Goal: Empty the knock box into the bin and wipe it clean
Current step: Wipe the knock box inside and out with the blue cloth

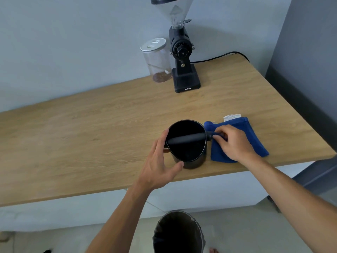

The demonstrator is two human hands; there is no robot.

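Note:
A round black knock box (pixel 187 150) stands upright on the wooden counter (pixel 91 139) near its front edge, with a dark bar (pixel 186 138) across its mouth. My left hand (pixel 160 161) curves around the box's left side, thumb at the front rim. My right hand (pixel 235 143) pinches the right end of the bar where it sticks out past the rim, and rests over a folded blue cloth (pixel 255 139) lying just right of the box. A bin (pixel 179 234) with a dark liner stands on the floor below the counter edge.
At the back of the counter stand a black coffee grinder (pixel 183 70) with a clear hopper and a clear jar (pixel 157 61) with a metal lid. The grinder's cable (pixel 218 57) trails right. A grey wall panel (pixel 306 70) borders the counter's right end.

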